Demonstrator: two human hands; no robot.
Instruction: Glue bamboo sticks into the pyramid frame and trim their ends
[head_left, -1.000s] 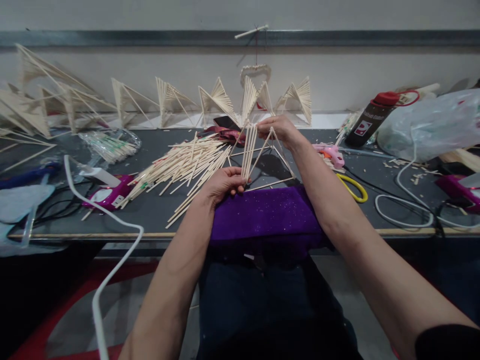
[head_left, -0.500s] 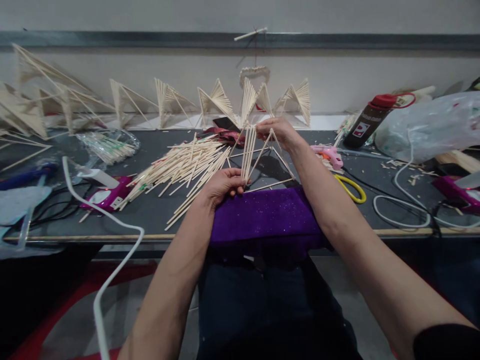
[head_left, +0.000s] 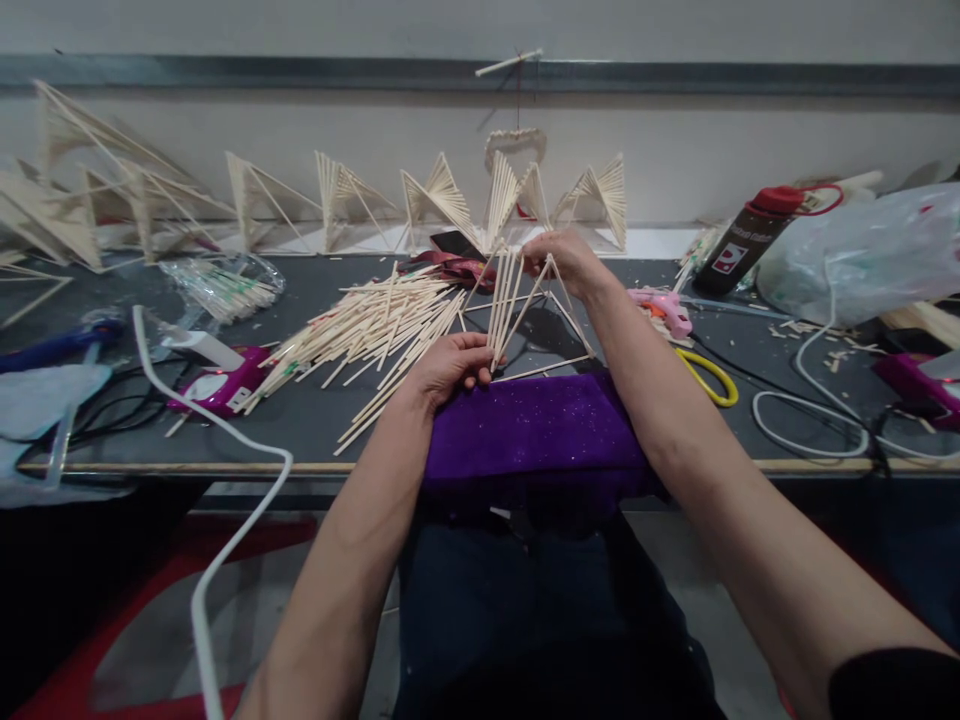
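A small frame of thin wooden sticks (head_left: 507,300) stands at the table's front, just behind a purple cloth (head_left: 536,428). My left hand (head_left: 459,368) pinches the lower end of its fanned sticks. At the top of the same fan, my right hand (head_left: 562,258) has its fingers closed on the stick ends; its fingertips are partly hidden. A loose pile of sticks (head_left: 382,325) lies left of the frame. Behind my hands, finished-looking twisted stick frames (head_left: 439,200) stand in a row along the wall.
Left are a bagged bundle of sticks (head_left: 225,285), a magenta power block (head_left: 225,385) and a white cable (head_left: 259,452). Right are a pink glue gun (head_left: 666,310), yellow scissors handle (head_left: 706,378), a dark bottle (head_left: 750,240), a plastic bag (head_left: 862,240) and looped cables.
The whole view has shifted slightly, so things appear a little farther right. My left fingers have shifted slightly at the lower stick ends; both hands remain on the frame.
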